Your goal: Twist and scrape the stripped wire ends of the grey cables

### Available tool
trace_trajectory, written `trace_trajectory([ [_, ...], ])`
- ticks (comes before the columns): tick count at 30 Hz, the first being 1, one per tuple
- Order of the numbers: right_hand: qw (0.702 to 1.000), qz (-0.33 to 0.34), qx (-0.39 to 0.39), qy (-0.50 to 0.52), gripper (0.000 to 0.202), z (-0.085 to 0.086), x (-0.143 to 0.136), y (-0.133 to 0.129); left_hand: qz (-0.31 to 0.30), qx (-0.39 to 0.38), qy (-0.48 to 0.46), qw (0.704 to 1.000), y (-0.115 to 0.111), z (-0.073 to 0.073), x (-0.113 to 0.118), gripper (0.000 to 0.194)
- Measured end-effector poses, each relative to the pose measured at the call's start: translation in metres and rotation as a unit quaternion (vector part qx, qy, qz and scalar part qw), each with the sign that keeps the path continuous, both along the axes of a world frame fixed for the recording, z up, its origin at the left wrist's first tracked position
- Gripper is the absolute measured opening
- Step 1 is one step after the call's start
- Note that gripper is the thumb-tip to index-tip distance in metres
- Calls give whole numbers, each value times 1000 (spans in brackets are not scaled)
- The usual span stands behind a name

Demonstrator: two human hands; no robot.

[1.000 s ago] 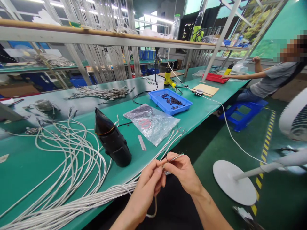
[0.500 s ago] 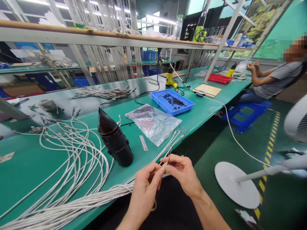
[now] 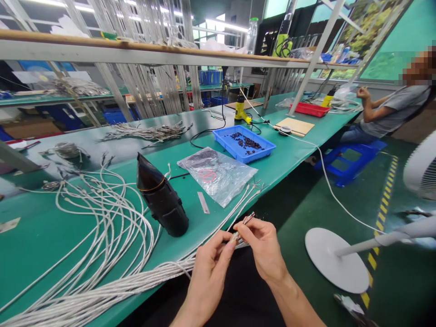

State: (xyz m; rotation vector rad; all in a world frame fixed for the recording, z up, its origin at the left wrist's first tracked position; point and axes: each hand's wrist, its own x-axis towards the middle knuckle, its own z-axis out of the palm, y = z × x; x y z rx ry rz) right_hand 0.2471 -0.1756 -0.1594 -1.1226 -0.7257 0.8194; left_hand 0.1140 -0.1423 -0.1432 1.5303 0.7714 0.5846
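- Silvery braided cable (image 3: 235, 236) sits at the centre of the dial, over the near edge of the bench, its end between both hands; thin wires (image 3: 251, 216) poke out toward 1 o'clock, their tips reddish and dark.
- Left hand (image 3: 211, 261), at 8 o'clock, has thumb and forefinger pinched together on the cable, probably to keep the end from turning.
- Right hand (image 3: 264, 245), at 4 o'clock, closes thumb and forefinger on the thin wires with no gap showing; meeting so near the left fingertips, it likely gains fine control.
- A cable bundle (image 3: 136, 286) runs from 9 o'clock along the bench edge, perhaps laid lengthwise so single strands come away easily.
- At 10 o'clock a black holder (image 3: 165, 204) leans on the green bench (image 3: 34, 240), looped cables (image 3: 102, 195) fanned beyond it.
- A clear bag (image 3: 218, 175) lies flat toward 11:30, a small pale strip (image 3: 203, 202) just beside it.
- At 12 o'clock, a blue tray (image 3: 260, 155) contains dark bits (image 3: 250, 144), its low walls presumably stopping them scattering; a yellow tool (image 3: 240, 111) stands behind.
- Near 2 o'clock, well apart, a co-worker (image 3: 388, 111) sits.
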Motion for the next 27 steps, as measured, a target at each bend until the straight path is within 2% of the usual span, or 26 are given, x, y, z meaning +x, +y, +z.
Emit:
trace_trajectory([
  [4, 999, -17, -10, -37, 23, -1, 1, 0, -10, -30, -8, 999, 1, 1, -1, 35],
  [10, 997, -48, -11, -59, 29, -10, 4, 2, -11, -38, 5, 999, 2, -7, -2, 32],
  [16, 995, -68, -19, -64, 38, -17, 8, 9, -28, -104, -15, 994, 2, -13, -3, 39],
  [23, 995, -76, -12, -69, 38, -14, 7, 16, -48, -175, -64, 981, 5, -17, -3, 43],
  [27, 981, -129, -42, -142, 44, -19, 28, 28, -44, -179, -62, 981, 3, -19, -7, 44],
])
